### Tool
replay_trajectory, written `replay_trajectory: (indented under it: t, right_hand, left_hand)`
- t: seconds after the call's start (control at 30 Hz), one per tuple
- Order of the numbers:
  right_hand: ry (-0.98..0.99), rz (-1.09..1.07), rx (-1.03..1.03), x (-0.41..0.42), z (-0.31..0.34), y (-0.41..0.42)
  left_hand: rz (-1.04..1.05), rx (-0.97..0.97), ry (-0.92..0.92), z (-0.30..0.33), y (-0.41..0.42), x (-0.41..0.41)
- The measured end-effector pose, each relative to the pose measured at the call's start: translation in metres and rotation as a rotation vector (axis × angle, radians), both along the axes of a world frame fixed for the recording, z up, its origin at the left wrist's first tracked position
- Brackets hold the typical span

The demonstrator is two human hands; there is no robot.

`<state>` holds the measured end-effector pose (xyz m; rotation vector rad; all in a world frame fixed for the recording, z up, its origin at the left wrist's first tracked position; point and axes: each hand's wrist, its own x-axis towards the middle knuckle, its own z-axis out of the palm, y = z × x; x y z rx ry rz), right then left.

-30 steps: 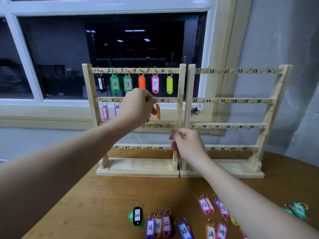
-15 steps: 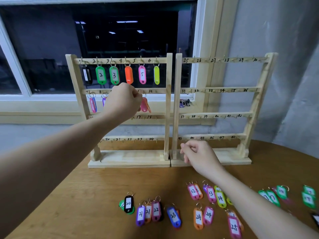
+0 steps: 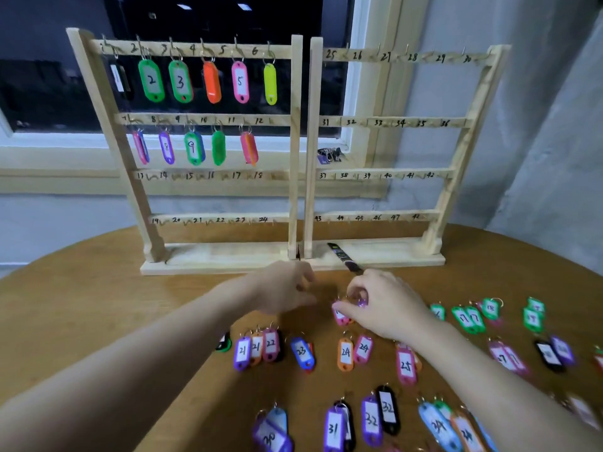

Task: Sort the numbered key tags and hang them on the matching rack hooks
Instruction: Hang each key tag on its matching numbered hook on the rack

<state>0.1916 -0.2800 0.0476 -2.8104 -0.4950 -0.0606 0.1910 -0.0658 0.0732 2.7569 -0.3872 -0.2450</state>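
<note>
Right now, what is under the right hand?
A pink tag pokes out beneath the right hand, pinched at its ring. Its number is covered, as is anything else lying under the palm.

This is looking like a plain indoor room at night rather than a fitted workplace: a round wooden table [image 3: 98,321] is sitting against a bare grey wall [image 3: 489,109], and ceiling lights are reflecting in a dark, cream-framed window [image 3: 212,14] behind two wooden racks [image 3: 297,141].

You're seeing even indoor light; ceiling lamps reflect in the dark window [image 3: 212,14]. Wide-angle bending bows the racks [image 3: 295,141] outward. Motion blur smears both hands and the lower-right tags [image 3: 456,425].
</note>
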Motion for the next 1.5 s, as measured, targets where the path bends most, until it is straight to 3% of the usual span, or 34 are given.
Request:
replay_trajectory:
  t: [0.2, 0.33, 0.53, 0.83, 1.03, 1.27, 1.5]
  right_hand:
    - [-0.005, 0.013, -0.025, 0.004, -0.007, 0.008]
    - [0.008, -0.011, 0.024, 0.002, -0.008, 0.013]
    - [0.013, -0.05, 0.098, -0.003, -0.015, 0.024]
    - [0.064, -0.152, 0.222, -0.026, 0.002, 0.017]
    - [0.049, -0.264, 0.088, -0.04, 0.001, 0.012]
    - [0.033, -0.313, 0.062, -0.027, -0.002, 0.021]
    - [0.072, -0.313, 0.044, -0.023, -0.005, 0.028]
  left_hand:
    - [0.109, -0.286, 0.113, -0.031, -0.013, 0.016]
    - [0.072, -0.399, 0.115, -0.036, -0.012, 0.014]
    - [0.112, -0.381, 0.086, -0.04, -0.018, 0.013]
    - [0.127, -0.549, 0.153, -0.032, -0.012, 0.006]
    - [0.122, -0.604, 0.171, -0.038, -0.01, 0.006]
    - [0.209, -0.796, 0.195, -0.044, 0.0, 0.012]
    - [0.269, -0.735, 0.157, -0.044, -0.003, 0.013]
